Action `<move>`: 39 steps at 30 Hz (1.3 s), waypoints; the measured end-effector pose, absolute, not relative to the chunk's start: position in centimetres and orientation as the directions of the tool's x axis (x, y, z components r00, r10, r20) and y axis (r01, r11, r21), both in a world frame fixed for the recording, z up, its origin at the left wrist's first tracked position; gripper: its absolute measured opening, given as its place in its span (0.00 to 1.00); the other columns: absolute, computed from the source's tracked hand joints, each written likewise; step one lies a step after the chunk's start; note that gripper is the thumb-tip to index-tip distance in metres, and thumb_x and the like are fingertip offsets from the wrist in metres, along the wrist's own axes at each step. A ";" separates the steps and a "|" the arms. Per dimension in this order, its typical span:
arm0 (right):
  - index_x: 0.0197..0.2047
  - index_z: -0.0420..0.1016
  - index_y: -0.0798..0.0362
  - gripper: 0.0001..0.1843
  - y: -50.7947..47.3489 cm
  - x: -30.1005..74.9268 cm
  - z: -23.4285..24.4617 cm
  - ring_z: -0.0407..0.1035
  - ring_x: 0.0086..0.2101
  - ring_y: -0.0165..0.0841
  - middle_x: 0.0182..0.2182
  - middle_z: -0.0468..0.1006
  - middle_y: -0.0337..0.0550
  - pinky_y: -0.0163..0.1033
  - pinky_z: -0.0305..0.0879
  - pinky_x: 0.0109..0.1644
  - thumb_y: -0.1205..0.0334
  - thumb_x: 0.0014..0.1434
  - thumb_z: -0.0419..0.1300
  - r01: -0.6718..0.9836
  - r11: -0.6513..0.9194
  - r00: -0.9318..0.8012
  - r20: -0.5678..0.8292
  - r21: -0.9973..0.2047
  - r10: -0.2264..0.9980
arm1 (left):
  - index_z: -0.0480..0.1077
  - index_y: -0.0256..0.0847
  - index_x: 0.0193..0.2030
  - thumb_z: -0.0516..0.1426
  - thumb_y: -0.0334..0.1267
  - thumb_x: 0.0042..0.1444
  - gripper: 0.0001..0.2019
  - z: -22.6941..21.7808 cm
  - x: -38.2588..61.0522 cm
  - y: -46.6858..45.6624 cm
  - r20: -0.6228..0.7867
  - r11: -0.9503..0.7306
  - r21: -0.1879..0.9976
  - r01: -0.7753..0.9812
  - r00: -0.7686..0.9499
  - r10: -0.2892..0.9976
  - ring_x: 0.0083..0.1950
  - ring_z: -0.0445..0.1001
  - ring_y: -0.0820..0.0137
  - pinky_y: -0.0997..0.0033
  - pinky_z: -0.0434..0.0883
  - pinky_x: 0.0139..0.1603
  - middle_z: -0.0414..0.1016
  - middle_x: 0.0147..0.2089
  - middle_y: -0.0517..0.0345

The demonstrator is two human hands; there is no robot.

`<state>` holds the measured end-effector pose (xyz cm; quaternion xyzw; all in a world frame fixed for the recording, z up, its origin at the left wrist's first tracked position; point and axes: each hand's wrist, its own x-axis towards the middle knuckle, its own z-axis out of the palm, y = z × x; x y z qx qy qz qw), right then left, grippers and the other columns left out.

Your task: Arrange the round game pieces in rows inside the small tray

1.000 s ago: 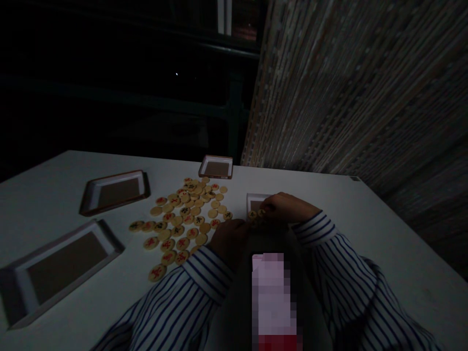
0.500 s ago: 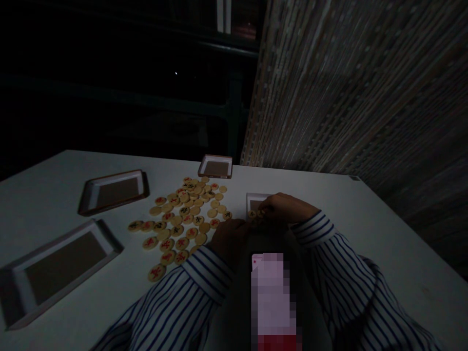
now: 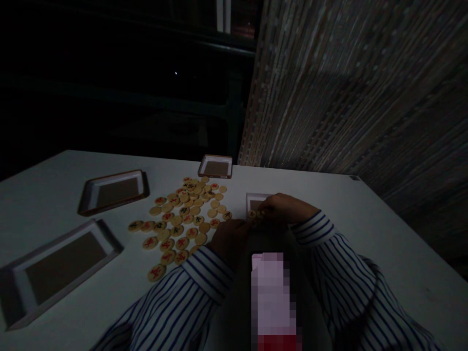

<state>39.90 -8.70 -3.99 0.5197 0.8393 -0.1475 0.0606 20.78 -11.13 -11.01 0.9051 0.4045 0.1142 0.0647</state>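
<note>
Pinching pale round discs [image 3: 256, 214] w/ right hand [image 3: 287, 208]; left hand [image 3: 230, 238] grip unclear

We see a blurred patch [image 3: 272, 297] at 6 o'clock that masks whatever lies there. The right hand [image 3: 287, 209] covers most of the box [image 3: 255, 198] at its 9 o'clock. Its fingertips are lost in shadow, so we cannot tell whether they grip the discs [image 3: 256, 214] there. The left hand [image 3: 230, 240] is dark and its fingers are unclear. The marks on the pile [image 3: 186, 214] are too small to read. The left edge cuts the tray [image 3: 18, 297] at 8 o'clock. The background [image 3: 109, 73] at 11 o'clock is too dark to make out.
</note>
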 end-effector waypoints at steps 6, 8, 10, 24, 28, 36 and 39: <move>0.40 0.76 0.50 0.16 -8.6 39.9 -4.0 0.69 0.34 0.31 0.35 0.78 0.43 0.33 0.57 0.34 0.66 0.52 0.51 0.886 0.418 -0.458 -0.254 -0.199 0.852 | 0.71 0.41 0.46 0.51 0.31 0.53 0.14 -10.6 20.8 -11.2 0.159 -0.664 0.230 0.712 0.645 0.747 0.41 0.74 0.62 0.61 0.70 0.39 0.76 0.40 0.50; 0.40 0.76 0.50 0.16 -8.6 39.9 -4.0 0.69 0.34 0.31 0.35 0.78 0.43 0.33 0.58 0.34 0.66 0.51 0.51 0.887 0.416 -0.457 -0.261 -0.199 0.850 | 0.71 0.41 0.46 0.52 0.30 0.53 0.15 -10.5 20.8 -11.3 0.164 -0.666 0.238 0.707 0.647 0.745 0.41 0.74 0.61 0.61 0.70 0.40 0.76 0.40 0.50; 0.39 0.76 0.50 0.15 -8.6 39.9 -4.0 0.69 0.32 0.31 0.34 0.78 0.43 0.33 0.57 0.33 0.66 0.51 0.51 0.890 0.414 -0.453 -0.267 -0.189 0.851 | 0.72 0.40 0.45 0.52 0.29 0.52 0.14 -10.5 20.7 -11.4 0.162 -0.663 0.239 0.709 0.644 0.747 0.41 0.74 0.61 0.61 0.70 0.40 0.76 0.41 0.50; 0.41 0.76 0.50 0.15 -8.6 40.0 -4.2 0.69 0.32 0.31 0.35 0.78 0.43 0.32 0.58 0.33 0.64 0.52 0.52 0.901 0.394 -0.432 -0.270 -0.184 0.861 | 0.72 0.40 0.45 0.52 0.29 0.52 0.14 -10.9 20.8 -11.2 0.162 -0.654 0.234 0.719 0.634 0.756 0.42 0.73 0.62 0.61 0.70 0.41 0.76 0.42 0.50; 0.41 0.76 0.49 0.15 -8.6 39.9 -4.1 0.69 0.32 0.31 0.35 0.78 0.43 0.33 0.58 0.33 0.64 0.52 0.52 0.898 0.395 -0.436 -0.278 -0.192 0.856 | 0.72 0.39 0.45 0.51 0.30 0.53 0.14 -10.4 20.8 -11.1 0.129 -0.668 0.258 0.698 0.660 0.740 0.41 0.74 0.62 0.61 0.70 0.40 0.76 0.40 0.49; 0.40 0.76 0.49 0.15 -8.8 39.8 -4.0 0.69 0.32 0.30 0.35 0.78 0.42 0.32 0.57 0.32 0.66 0.52 0.52 0.897 0.395 -0.437 -0.266 -0.199 0.859 | 0.72 0.38 0.45 0.51 0.29 0.53 0.14 -10.7 20.7 -11.3 0.155 -0.654 0.238 0.718 0.636 0.756 0.42 0.73 0.62 0.61 0.70 0.41 0.76 0.41 0.49; 0.38 0.76 0.50 0.14 -8.8 39.8 -4.0 0.69 0.31 0.30 0.33 0.78 0.42 0.32 0.57 0.31 0.65 0.53 0.51 0.898 0.399 -0.437 -0.266 -0.186 0.859 | 0.72 0.40 0.44 0.51 0.30 0.53 0.13 -10.8 20.7 -11.5 0.192 -0.660 0.234 0.714 0.631 0.752 0.41 0.73 0.63 0.62 0.70 0.41 0.76 0.39 0.50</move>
